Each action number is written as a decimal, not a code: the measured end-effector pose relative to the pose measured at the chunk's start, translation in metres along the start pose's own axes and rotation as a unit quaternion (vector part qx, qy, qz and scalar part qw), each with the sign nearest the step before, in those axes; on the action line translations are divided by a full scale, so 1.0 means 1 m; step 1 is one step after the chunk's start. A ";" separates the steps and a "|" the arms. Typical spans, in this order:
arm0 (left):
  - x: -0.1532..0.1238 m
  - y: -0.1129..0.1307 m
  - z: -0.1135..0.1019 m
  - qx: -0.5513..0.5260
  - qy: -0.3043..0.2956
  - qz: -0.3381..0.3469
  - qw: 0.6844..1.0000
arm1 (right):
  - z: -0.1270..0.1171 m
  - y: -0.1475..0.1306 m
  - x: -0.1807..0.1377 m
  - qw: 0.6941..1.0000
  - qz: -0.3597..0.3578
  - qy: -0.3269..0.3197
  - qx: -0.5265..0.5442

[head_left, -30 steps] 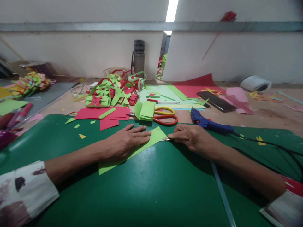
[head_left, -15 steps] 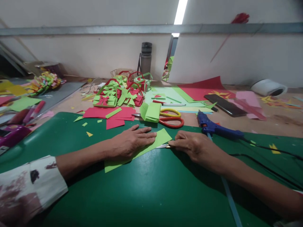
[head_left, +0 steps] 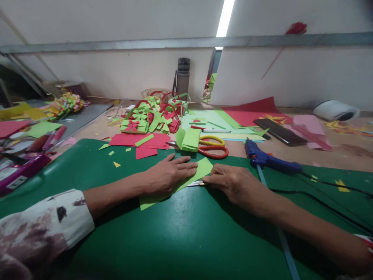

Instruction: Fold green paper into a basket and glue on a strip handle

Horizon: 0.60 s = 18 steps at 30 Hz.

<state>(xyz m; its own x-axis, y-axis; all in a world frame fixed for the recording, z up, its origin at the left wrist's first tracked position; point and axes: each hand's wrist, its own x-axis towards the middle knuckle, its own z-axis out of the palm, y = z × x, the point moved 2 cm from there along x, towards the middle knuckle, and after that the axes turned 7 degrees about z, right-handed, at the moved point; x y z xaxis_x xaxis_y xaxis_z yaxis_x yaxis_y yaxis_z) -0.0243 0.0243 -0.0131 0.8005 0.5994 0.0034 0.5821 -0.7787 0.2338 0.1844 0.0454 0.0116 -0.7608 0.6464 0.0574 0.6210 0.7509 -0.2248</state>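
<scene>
My left hand [head_left: 171, 175] lies flat, fingers spread, over a light green paper strip [head_left: 205, 166] on the green mat [head_left: 180, 241]. The strip sits at a slant, with its middle covered by that hand. My right hand [head_left: 230, 181] pinches a slim silver pointed tool [head_left: 196, 183], its tip along the strip's near edge; whether it is a craft knife I cannot tell. Just beyond the hands, a folded green paper piece [head_left: 190, 140] rests across scissors [head_left: 214, 151] with one yellow and one red handle loop.
A blue glue gun [head_left: 262, 157] with a black cable lies right, beside a dark phone [head_left: 276, 131]. Red paper pieces [head_left: 125, 140] and small paper baskets [head_left: 140, 122] are behind my left hand. A bottle [head_left: 183, 79] stands by the wall. A purple device [head_left: 23, 171] is far left.
My right hand has slid the silver tool leftward along the strip's near edge. My left hand stays pressed on the strip. The whole view has shifted slightly.
</scene>
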 end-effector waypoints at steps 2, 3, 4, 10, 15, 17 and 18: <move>0.007 0.002 0.001 0.009 0.015 -0.006 1.000 | -0.002 0.005 0.000 1.000 0.001 0.003 0.000; 0.011 0.002 0.001 0.012 0.021 -0.008 1.000 | -0.002 0.007 0.000 1.000 -0.001 0.006 -0.003; 0.014 0.003 0.000 0.013 0.024 -0.010 1.000 | -0.002 0.008 0.000 1.000 -0.003 0.008 -0.008; -0.003 0.003 -0.013 -0.017 -0.009 0.013 1.000 | -0.001 0.011 0.002 1.000 -0.003 0.006 -0.001; -0.030 -0.001 -0.012 -0.013 -0.010 0.013 1.000 | -0.001 0.011 0.002 1.000 0.001 -0.001 0.017; -0.033 -0.001 -0.010 -0.014 -0.007 0.005 1.000 | -0.001 0.011 0.002 1.000 0.003 -0.006 0.017; -0.033 -0.001 -0.009 -0.016 -0.006 0.000 1.000 | -0.001 0.011 0.001 1.000 0.002 -0.005 0.018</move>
<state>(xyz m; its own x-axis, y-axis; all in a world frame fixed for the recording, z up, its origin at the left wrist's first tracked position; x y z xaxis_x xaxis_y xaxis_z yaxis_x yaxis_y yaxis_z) -0.0526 0.0068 -0.0042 0.8027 0.5963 -0.0073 0.5767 -0.7730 0.2643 0.1905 0.0548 0.0099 -0.7601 0.6482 0.0459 0.6175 0.7425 -0.2595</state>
